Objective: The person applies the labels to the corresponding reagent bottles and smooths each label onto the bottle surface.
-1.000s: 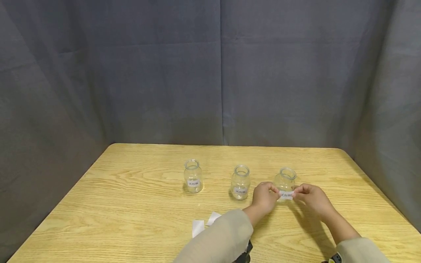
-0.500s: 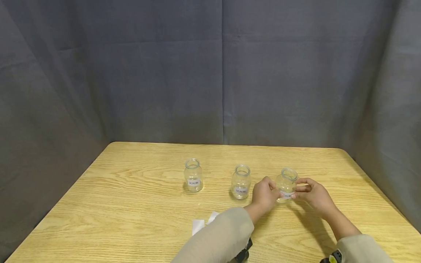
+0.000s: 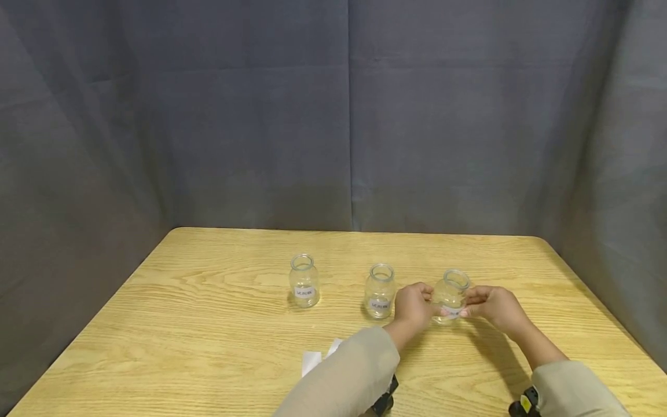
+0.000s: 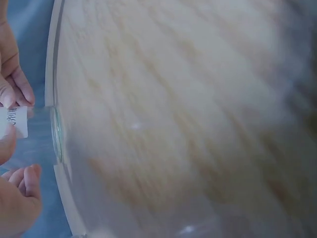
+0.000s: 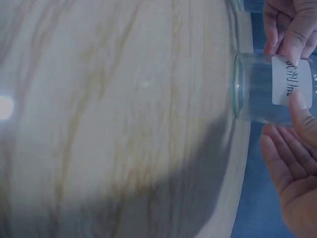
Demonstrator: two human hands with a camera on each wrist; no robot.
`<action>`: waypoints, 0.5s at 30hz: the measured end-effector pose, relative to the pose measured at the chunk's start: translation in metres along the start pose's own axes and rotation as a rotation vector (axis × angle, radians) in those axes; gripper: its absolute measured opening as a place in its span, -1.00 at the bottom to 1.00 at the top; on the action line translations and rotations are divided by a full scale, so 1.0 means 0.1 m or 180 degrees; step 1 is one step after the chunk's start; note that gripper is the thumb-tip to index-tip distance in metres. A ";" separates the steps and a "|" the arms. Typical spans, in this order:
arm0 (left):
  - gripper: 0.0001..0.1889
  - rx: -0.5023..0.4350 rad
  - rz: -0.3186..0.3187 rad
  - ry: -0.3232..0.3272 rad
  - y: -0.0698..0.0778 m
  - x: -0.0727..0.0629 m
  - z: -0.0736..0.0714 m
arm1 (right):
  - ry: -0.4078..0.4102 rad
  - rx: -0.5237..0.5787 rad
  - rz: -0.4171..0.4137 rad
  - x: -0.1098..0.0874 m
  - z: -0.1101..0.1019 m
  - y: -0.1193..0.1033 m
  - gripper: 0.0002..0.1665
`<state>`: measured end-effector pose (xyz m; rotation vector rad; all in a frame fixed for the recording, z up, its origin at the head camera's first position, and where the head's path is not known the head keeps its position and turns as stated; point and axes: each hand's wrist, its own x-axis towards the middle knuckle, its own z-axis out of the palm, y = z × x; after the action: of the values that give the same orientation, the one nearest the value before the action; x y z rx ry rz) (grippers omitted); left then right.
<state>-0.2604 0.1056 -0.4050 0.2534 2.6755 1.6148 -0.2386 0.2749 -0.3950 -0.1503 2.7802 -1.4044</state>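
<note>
Both hands are around the rightmost glass jar [image 3: 449,292], which stands upright with an open mouth. My left hand [image 3: 414,307] holds its left side and my right hand [image 3: 497,310] its right side. The thumbs press the ends of a white label [image 5: 285,82] with printed dark characters against the glass. In the right wrist view, the right hand's fingers [image 5: 285,153] lie along the jar's side while its thumb is on the label. The left wrist view shows the left hand [image 4: 20,198] beside the jar's wall, close below its rim [image 4: 58,134].
Two more glass jars, a middle one [image 3: 380,286] and a left one [image 3: 304,278], stand on the wooden table [image 3: 208,324] with similar labels. White paper pieces [image 3: 311,362] lie near the left sleeve [image 3: 344,370]. A grey curtain [image 3: 260,145] surrounds the table.
The label, earlier stretched between both hands' fingertips at the jar's front, now lies against the glass. Fingers of both hands have spread back around the jar's sides.
</note>
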 end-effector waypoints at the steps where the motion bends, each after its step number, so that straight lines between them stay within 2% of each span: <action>1: -0.58 0.0005 0.0014 0.0002 0.00 0.00 -0.01 | 0.0016 -0.0014 0.0003 0.00 0.00 0.00 -0.34; 10: -0.59 -0.0016 0.0099 -0.0029 0.00 -0.03 -0.01 | 0.0046 -0.0078 -0.0005 0.00 0.02 0.04 -0.36; 15: -0.57 -0.0191 0.0044 -0.0174 -0.02 -0.02 -0.02 | -0.0027 -0.0120 -0.0065 -0.02 0.01 0.02 -0.37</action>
<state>-0.2589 0.1028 -0.4059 0.3110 2.5863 1.6636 -0.2362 0.2759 -0.3974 -0.1857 2.8074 -1.3529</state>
